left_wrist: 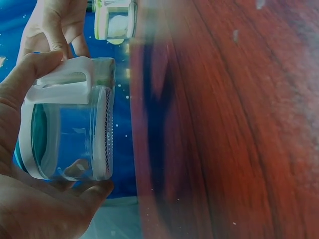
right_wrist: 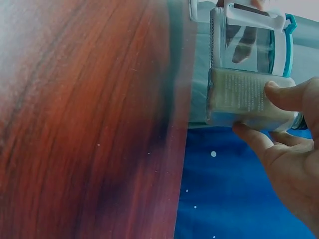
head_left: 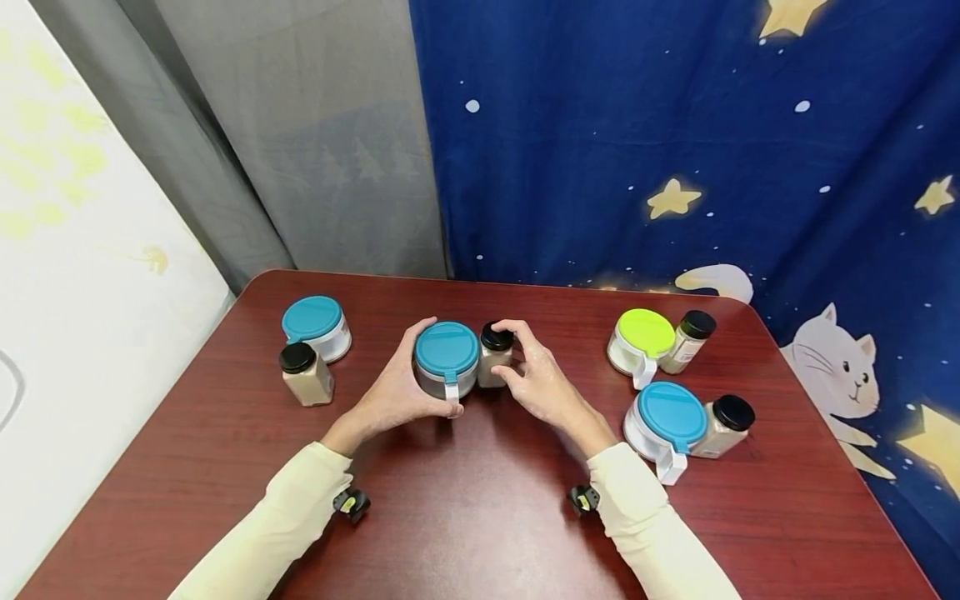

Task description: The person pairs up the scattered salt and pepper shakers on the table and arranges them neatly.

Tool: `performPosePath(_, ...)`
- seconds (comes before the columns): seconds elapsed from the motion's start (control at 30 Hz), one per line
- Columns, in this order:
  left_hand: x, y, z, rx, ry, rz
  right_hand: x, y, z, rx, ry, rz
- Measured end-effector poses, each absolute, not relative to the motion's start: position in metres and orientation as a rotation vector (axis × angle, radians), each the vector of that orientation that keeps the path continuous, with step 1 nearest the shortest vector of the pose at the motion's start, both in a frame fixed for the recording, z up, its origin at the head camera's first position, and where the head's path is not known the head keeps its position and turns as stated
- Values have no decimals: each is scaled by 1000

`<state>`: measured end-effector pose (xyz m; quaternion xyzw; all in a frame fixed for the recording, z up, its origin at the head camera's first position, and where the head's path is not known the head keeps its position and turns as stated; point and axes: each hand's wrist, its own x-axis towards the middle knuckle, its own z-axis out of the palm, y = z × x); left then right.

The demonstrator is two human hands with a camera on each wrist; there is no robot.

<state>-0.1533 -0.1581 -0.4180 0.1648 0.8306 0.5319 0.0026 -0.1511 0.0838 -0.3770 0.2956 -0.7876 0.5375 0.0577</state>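
Observation:
My left hand grips a clear round seasoning jar with a blue lid, its fingers round the far side and the thumb by the white handle. Right beside that jar stands a square spice bottle with a black cap, upright and filled with something pale brown. My right hand holds this bottle between thumb and fingers. In the right wrist view, printed text shows on the spice bottle, which sits against the jar. Whether either base touches the table cannot be told.
Another blue-lidded jar and a black-capped bottle stand at the table's left. On the right are a green-lidded jar with a bottle, and a blue-lidded jar with a bottle. Curtains hang behind the table.

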Motion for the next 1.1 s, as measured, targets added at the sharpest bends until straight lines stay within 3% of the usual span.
performPosePath(0.3, -162, -150, -417, 507, 2562, 1691, -177, 97, -405, 855, -2420, 1646)
performPosePath(1.1, -184, -126, -417, 579, 2550, 1724, -184, 114, -408, 758, -2278, 1797)
